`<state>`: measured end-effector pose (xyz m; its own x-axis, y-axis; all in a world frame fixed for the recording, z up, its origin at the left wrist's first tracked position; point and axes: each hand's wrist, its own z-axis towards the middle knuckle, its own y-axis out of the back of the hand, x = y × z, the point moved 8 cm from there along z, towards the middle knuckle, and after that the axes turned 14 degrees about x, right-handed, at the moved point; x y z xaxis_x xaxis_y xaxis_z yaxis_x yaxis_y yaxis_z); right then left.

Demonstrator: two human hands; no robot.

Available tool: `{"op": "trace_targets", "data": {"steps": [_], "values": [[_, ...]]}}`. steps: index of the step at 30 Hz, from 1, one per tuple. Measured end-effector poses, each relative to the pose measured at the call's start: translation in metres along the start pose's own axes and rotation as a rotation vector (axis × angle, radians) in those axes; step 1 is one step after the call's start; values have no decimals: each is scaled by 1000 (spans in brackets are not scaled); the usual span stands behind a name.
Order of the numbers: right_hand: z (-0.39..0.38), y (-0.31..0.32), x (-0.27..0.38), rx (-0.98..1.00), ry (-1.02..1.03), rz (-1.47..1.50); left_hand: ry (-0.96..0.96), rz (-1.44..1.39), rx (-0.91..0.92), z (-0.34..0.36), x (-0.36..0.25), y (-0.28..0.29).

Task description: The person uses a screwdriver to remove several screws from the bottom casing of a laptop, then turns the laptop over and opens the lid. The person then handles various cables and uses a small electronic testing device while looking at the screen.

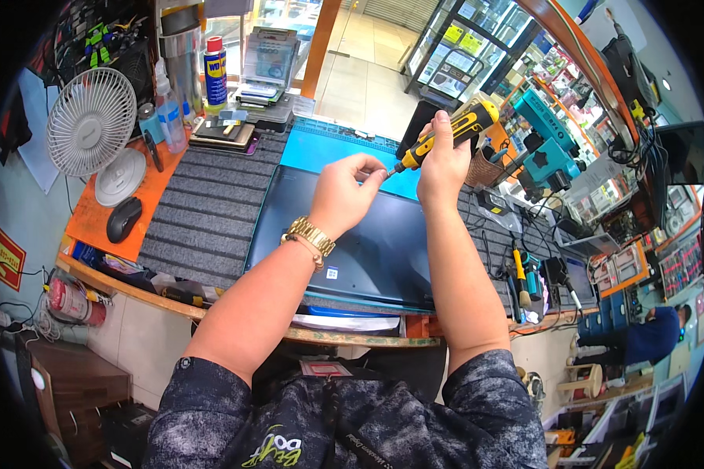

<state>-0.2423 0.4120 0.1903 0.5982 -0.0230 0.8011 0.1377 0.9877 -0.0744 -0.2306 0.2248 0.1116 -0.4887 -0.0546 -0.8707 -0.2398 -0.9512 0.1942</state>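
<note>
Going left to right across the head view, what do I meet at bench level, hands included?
White fan → clear spray bottle → blue can with red cap → left hand → right hand gripping the yellow-and-black screwdriver → teal bench device.

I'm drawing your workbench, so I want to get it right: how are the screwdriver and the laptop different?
Colour: the screwdriver is yellow and black, while the laptop is dark all over, with a small pale sticker.
Shape and size: the screwdriver is small and chunky; the laptop is much bigger, wide and flat.
Pose: the screwdriver is tilted in the right hand; the laptop lies flat.
Both have dark parts.
</note>
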Motion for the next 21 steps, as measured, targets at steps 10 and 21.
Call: {"op": "trace_targets", "data": {"steps": [10, 21], "values": [[13, 12, 10, -67, 103, 127, 172, -234, 61, 7, 24, 9], [18, 11, 19, -52, 155, 165, 130, -27, 157, 8, 11, 10]]}}
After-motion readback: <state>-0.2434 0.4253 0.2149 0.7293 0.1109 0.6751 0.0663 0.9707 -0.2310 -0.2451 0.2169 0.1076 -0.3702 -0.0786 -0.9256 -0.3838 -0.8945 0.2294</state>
